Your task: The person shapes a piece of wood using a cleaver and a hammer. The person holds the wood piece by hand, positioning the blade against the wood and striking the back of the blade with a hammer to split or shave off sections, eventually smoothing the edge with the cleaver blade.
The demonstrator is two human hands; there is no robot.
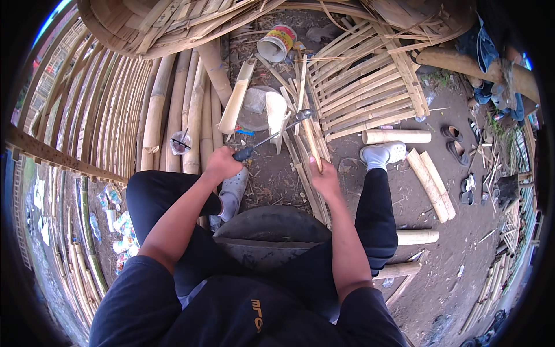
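Observation:
My left hand (222,163) grips the dark handle of a long curved knife (276,133). Its blade end rests against the top of a thin bamboo strip (310,140). My right hand (325,178) holds that strip near its lower part, keeping it roughly upright between my knees. I sit on a dark rounded seat (272,226), black trousers and grey shoes to either side of the strip.
Long bamboo poles (173,115) lie at the left. A woven bamboo panel (364,87) lies ahead to the right. Cut bamboo pieces (430,185) and sandals (457,147) sit on the dirt at right. A small bucket (276,42) stands ahead.

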